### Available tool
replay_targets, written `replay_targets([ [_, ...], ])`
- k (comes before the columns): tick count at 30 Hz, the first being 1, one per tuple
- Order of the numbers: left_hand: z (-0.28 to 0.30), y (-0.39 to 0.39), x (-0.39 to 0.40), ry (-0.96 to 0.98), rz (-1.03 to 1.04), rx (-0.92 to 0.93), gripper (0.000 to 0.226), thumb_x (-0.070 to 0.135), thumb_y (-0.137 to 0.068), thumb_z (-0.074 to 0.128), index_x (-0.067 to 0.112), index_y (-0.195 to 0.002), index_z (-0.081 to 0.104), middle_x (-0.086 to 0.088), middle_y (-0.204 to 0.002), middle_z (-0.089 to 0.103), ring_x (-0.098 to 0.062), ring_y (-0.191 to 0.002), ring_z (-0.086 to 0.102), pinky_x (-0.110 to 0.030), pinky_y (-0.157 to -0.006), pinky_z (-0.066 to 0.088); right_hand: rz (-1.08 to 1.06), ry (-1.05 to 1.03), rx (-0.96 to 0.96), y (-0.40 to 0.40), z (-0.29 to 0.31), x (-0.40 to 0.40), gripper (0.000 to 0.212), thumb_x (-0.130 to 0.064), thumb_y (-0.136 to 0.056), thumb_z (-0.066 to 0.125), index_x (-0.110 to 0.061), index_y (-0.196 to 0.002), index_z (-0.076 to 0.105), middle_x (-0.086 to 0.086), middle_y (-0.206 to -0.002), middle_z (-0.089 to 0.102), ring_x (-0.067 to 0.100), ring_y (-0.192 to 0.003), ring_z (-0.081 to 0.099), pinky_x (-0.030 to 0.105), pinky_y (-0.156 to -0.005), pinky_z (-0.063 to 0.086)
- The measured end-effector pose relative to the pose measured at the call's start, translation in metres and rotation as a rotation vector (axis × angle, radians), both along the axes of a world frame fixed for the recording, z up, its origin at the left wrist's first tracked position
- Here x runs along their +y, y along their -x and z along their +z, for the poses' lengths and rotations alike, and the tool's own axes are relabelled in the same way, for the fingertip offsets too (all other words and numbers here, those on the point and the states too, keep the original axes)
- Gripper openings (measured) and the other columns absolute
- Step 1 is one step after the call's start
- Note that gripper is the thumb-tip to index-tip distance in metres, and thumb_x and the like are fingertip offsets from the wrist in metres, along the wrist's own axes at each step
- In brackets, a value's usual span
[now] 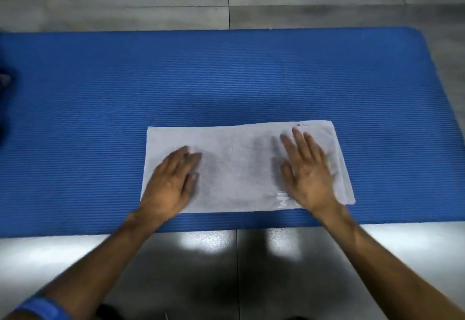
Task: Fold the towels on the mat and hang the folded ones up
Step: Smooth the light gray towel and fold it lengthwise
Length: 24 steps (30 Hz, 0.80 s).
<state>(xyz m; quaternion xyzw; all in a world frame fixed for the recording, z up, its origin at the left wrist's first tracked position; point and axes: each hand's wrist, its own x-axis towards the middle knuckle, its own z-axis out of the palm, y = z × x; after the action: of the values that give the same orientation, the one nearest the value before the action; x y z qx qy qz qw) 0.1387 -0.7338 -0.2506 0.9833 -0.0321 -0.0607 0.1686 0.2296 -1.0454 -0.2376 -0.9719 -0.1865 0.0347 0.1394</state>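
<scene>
While pressed flat under both hands, pale grey rectangular terry towel [241, 166] lies part-folded at near edge of ribbed blue foam mat [226, 80]. Left hand [171, 183], right hand [307, 176]: fingers straight, palms down, gripping nothing. Layers at right edge already staggered; uneven pressure risks skewing next fold. Dark blue cloth [5, 88] at far left, unclear.

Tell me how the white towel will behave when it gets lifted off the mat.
The white towel will probably be floppy: it lies flat in thin layers that fan apart at its right edge. It likely droops and unfolds unless both ends are held. It seems light, and the ribbed mat probably resists sliding.
</scene>
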Motion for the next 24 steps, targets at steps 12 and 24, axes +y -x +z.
replay_targets([
  [12,-0.008,0.047,0.011,0.280,0.830,0.049,0.059,0.028,-0.082,0.072,0.017,-0.134,0.045,-0.013,-0.131,0.053,-0.035,-0.118,0.049,-0.048,-0.098,0.044,-0.145,0.117,0.096,0.036,-0.025,-0.010,0.058,-0.046,-0.100,0.023,-0.017,-0.149,0.035,0.010,-0.159,0.025,0.034,-0.148,0.016,0.051,-0.121,0.012],
  [24,0.097,-0.007,-0.073,0.931,0.730,0.099,0.049,-0.007,-0.074,0.068,0.028,-0.106,0.058,-0.006,-0.074,0.060,-0.016,-0.063,0.059,-0.020,-0.053,0.047,-0.285,-1.047,0.945,0.041,0.057,0.105,0.036,-0.035,-0.092,0.064,-0.029,-0.126,0.056,-0.011,-0.114,0.066,0.011,-0.103,0.066,0.034,-0.089,0.056],
])
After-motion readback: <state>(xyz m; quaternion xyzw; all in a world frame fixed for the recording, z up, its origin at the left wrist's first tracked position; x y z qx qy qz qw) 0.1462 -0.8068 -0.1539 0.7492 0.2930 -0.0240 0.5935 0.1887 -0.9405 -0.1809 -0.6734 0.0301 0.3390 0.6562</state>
